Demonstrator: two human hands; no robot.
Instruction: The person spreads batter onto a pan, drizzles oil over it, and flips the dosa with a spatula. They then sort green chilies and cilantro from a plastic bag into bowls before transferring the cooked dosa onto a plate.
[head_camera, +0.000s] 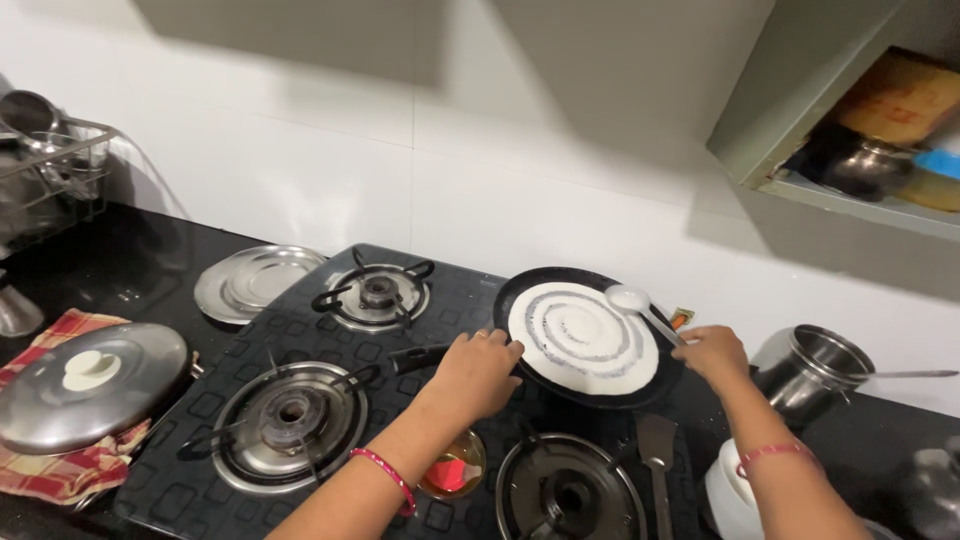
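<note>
one black pan (520, 290) with one white spiral batter round (583, 340); left hand (475, 375) fingers wrapped on its handle (418, 358), right hand (712, 352) fingers closed round one white ladle (630, 298); three bare burners.

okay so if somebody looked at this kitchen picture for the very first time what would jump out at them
First the black flat pan on the back right burner, with white batter spread across it in a spiral. The left hand holds the pan's handle, while the right hand holds a white ladle over the batter's far edge. At far left, a steel lid rests on a red checked cloth.
</note>
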